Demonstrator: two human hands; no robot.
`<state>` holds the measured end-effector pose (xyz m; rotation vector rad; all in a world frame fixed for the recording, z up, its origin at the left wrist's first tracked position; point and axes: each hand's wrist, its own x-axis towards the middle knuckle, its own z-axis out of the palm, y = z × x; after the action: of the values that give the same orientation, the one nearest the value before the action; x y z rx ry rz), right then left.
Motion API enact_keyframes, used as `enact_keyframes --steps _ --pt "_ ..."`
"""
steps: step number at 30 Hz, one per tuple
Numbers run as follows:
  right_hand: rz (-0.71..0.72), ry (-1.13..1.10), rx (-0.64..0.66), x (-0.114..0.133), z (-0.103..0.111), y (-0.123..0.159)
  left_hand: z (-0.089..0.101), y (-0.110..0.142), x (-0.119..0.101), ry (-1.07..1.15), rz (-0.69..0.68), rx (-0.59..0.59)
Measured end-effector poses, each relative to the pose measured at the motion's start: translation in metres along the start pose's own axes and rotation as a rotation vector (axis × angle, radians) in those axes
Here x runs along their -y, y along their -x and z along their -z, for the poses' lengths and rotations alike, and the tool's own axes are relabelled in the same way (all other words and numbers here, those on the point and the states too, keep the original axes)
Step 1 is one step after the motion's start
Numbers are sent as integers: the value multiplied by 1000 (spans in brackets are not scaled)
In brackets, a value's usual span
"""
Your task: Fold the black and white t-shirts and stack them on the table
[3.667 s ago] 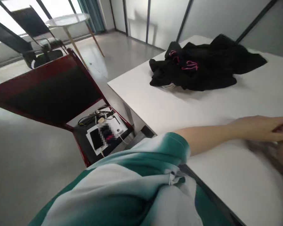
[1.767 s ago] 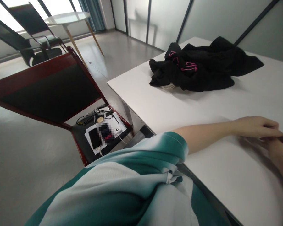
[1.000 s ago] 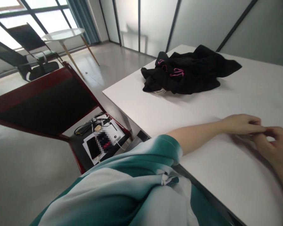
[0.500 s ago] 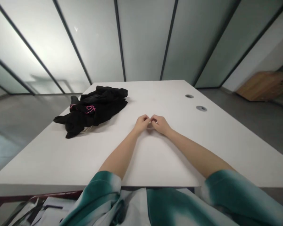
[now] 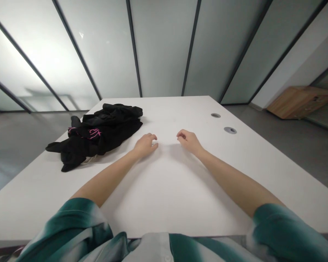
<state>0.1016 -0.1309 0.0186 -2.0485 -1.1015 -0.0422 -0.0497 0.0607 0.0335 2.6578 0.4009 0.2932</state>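
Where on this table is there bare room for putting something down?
Bare tabletop lies between the left hand and the right hand, and between the right hand and two round inserts. It is crowded on the left, where the black garment lies.

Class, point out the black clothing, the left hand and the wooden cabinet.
Black clothing (image 5: 110,135), head view: cloth right of the pink marks.
Left hand (image 5: 143,145), head view: back of the hand.
Wooden cabinet (image 5: 291,102), head view: left part of its wood.
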Motion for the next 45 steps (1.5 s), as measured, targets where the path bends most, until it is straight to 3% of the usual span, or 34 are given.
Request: enact_keyframes --steps 3,6,12,15,45 --pt "116 243 43 -12 14 -4 5 3 24 -213 30 -58" --pt "204 457 91 -29 14 6 -3 7 42 -316 47 -17" --pt "-55 659 431 -42 0 20 -9 11 49 -399 69 176" --pt "-105 696 492 -35 0 18 -7 11 46 -412 71 221" --pt "-100 680 487 -34 1 19 -3 12 41 -410 84 270"
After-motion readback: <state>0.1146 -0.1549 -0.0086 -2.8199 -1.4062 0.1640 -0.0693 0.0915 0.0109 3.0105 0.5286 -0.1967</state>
